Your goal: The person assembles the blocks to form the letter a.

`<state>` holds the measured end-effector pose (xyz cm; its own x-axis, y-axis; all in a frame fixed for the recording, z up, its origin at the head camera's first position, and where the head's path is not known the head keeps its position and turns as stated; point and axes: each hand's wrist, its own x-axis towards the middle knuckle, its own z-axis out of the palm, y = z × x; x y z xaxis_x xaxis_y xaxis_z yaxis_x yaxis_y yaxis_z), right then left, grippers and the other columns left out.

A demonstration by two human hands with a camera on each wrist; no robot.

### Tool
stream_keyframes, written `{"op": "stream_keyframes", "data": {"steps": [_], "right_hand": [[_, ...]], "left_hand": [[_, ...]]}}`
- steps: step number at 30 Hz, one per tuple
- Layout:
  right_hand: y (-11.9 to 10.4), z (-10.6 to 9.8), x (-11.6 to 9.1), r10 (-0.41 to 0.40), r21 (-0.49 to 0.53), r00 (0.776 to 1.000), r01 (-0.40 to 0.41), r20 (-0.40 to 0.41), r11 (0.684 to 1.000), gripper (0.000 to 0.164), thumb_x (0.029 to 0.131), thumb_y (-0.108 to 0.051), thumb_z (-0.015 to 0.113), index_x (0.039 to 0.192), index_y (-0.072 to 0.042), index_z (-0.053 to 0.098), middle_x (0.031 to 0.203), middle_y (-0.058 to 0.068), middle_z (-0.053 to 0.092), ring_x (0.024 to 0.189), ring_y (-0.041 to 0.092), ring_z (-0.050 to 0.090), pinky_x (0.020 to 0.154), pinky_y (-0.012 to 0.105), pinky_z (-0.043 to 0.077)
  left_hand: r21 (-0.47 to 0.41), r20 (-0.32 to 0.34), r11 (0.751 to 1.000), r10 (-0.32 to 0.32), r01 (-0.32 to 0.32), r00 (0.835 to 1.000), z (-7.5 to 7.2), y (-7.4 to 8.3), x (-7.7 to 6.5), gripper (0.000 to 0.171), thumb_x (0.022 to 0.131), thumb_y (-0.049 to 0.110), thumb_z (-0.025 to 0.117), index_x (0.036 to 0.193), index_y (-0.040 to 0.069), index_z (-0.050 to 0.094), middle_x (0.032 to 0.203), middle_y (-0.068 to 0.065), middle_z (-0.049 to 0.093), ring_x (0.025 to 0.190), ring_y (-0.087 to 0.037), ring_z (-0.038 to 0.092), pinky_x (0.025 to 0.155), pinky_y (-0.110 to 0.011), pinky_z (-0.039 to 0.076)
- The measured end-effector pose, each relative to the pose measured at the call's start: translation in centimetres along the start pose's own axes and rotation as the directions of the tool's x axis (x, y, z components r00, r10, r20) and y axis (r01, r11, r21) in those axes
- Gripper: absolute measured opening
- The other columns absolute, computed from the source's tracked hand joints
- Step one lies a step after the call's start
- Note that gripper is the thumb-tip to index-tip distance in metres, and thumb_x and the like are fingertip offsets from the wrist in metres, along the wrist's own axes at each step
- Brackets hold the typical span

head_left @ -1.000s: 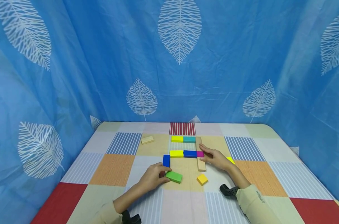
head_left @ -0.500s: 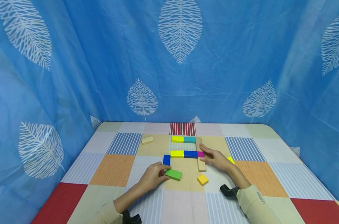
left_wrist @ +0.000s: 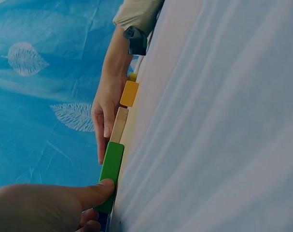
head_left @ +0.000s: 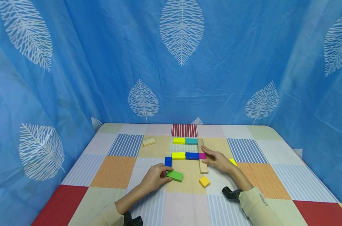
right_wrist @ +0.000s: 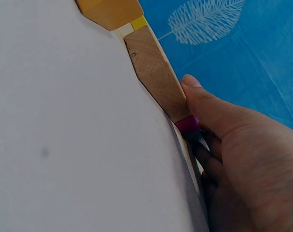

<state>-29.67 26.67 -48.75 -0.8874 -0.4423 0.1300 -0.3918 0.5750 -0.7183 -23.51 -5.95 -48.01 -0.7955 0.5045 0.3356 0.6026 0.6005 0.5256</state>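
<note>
My left hand (head_left: pixel 154 178) pinches a green block (head_left: pixel 176 176) by its left end, thumb on the near side, as the left wrist view shows too. Just beyond it lies a blue block (head_left: pixel 168 161). My right hand (head_left: pixel 218 159) rests by the magenta block (head_left: pixel 202 156), its fingers extended toward the far plain wooden block (head_left: pixel 200 143). In the right wrist view its thumb touches the near plain wooden block (right_wrist: pixel 158 77); the other fingertips are partly hidden. A yellow block (head_left: pixel 178 155) and a longer blue block (head_left: pixel 192 155) run in a row to the magenta one.
Farther back, a yellow block (head_left: pixel 179 141) and a teal block (head_left: pixel 191 141) meet the far wooden block. A loose wooden block (head_left: pixel 149 142) lies back left. An orange-yellow block (head_left: pixel 204 181) sits nearer; another yellow block (head_left: pixel 233 162) is partly behind the right wrist.
The green block has shifted slightly away and to the left in my left hand, toward the blue block. My right hand has stayed in place.
</note>
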Motion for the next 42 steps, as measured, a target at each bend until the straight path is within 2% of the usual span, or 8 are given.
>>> {"op": "stream_keyframes", "data": {"steps": [18, 21, 24, 29, 32, 35, 38, 42], "right_hand": [[-0.3, 0.0, 0.0, -0.005, 0.013, 1.0, 0.005, -0.01, 1.0, 0.063, 0.089, -0.031, 0.061, 0.142, -0.008, 0.036, 0.149, 0.01, 0.025, 0.135, 0.033, 0.02, 0.105, 0.048, 0.021], [-0.1, 0.1, 0.0, -0.032, 0.017, 0.999, 0.032, -0.017, 0.999, 0.062, 0.088, -0.028, 0.062, 0.141, -0.005, 0.038, 0.148, 0.012, 0.027, 0.134, 0.034, 0.021, 0.104, 0.048, 0.021], [-1.0, 0.0, -0.2, -0.041, 0.022, 0.999, 0.041, -0.014, 0.999, 0.059, 0.089, -0.02, 0.062, 0.139, 0.0, 0.037, 0.147, 0.017, 0.027, 0.133, 0.037, 0.021, 0.104, 0.049, 0.02], [-1.5, -0.2, -0.3, -0.027, 0.022, 1.0, 0.027, -0.002, 0.999, 0.06, 0.089, -0.02, 0.061, 0.14, 0.0, 0.036, 0.147, 0.016, 0.026, 0.134, 0.037, 0.02, 0.104, 0.049, 0.021], [0.0, 0.1, 0.0, -0.018, 0.022, 1.0, 0.018, -0.008, 1.0, 0.064, 0.088, -0.031, 0.062, 0.141, -0.006, 0.037, 0.149, 0.009, 0.025, 0.135, 0.032, 0.02, 0.105, 0.047, 0.02], [0.1, 0.1, 0.0, -0.006, 0.018, 1.0, 0.006, 0.001, 1.0, 0.065, 0.088, -0.035, 0.061, 0.142, -0.009, 0.036, 0.149, 0.008, 0.024, 0.135, 0.031, 0.019, 0.106, 0.047, 0.02], [0.2, 0.1, 0.0, 0.01, 0.021, 1.0, -0.01, 0.003, 1.0, 0.066, 0.088, -0.036, 0.061, 0.143, -0.01, 0.035, 0.15, 0.007, 0.024, 0.136, 0.03, 0.019, 0.106, 0.046, 0.019], [0.2, 0.1, 0.0, 0.016, 0.021, 1.0, -0.016, 0.0, 1.0, 0.066, 0.087, -0.037, 0.061, 0.143, -0.011, 0.035, 0.15, 0.006, 0.023, 0.136, 0.03, 0.019, 0.106, 0.047, 0.019]], "left_hand": [[-0.007, -0.008, 1.0, -0.002, 0.002, 1.0, -0.1, 0.0, 0.1, 0.036, 0.074, 0.025, 0.077, 0.106, 0.01, 0.069, 0.069, 0.007, 0.048, 0.06, -0.002, 0.042, 0.051, -0.017, 0.038], [-0.011, -0.028, 1.0, 0.006, -0.006, 1.0, -0.7, -0.1, 0.4, 0.039, 0.075, 0.028, 0.077, 0.108, 0.009, 0.068, 0.07, 0.006, 0.048, 0.059, -0.004, 0.042, 0.051, -0.018, 0.039], [-0.007, -0.086, 1.0, -0.015, 0.014, 0.996, -1.9, -0.3, 1.2, 0.04, 0.076, 0.028, 0.076, 0.11, 0.009, 0.067, 0.072, 0.003, 0.051, 0.061, -0.006, 0.045, 0.052, -0.02, 0.04], [-0.042, -0.213, 0.995, -0.098, 0.091, 0.972, -4.5, -2.7, 3.3, 0.044, 0.075, 0.023, 0.077, 0.115, 0.008, 0.064, 0.091, -0.011, 0.059, 0.079, -0.021, 0.056, 0.065, -0.031, 0.047], [-0.082, -0.265, 0.987, -0.158, 0.141, 0.951, -5.7, -5.1, 4.3, 0.049, 0.075, 0.021, 0.077, 0.119, 0.005, 0.061, 0.106, -0.017, 0.058, 0.093, -0.032, 0.055, 0.073, -0.042, 0.047], [-0.116, -0.303, 0.971, -0.234, 0.208, 0.924, -6.4, -7.4, 5.0, 0.051, 0.075, 0.02, 0.077, 0.121, 0.004, 0.06, 0.115, -0.018, 0.056, 0.102, -0.035, 0.053, 0.077, -0.047, 0.046], [-0.128, -0.307, 0.959, -0.282, 0.255, 0.909, -6.7, -9.0, 5.4, 0.052, 0.076, 0.019, 0.076, 0.122, 0.003, 0.059, 0.119, -0.02, 0.054, 0.106, -0.036, 0.051, 0.081, -0.049, 0.045], [-0.133, -0.272, 0.945, -0.326, 0.3, 0.905, -6.9, -10.5, 5.8, 0.052, 0.078, 0.019, 0.075, 0.123, 0.0, 0.057, 0.122, -0.022, 0.053, 0.11, -0.037, 0.05, 0.087, -0.049, 0.043]]}}
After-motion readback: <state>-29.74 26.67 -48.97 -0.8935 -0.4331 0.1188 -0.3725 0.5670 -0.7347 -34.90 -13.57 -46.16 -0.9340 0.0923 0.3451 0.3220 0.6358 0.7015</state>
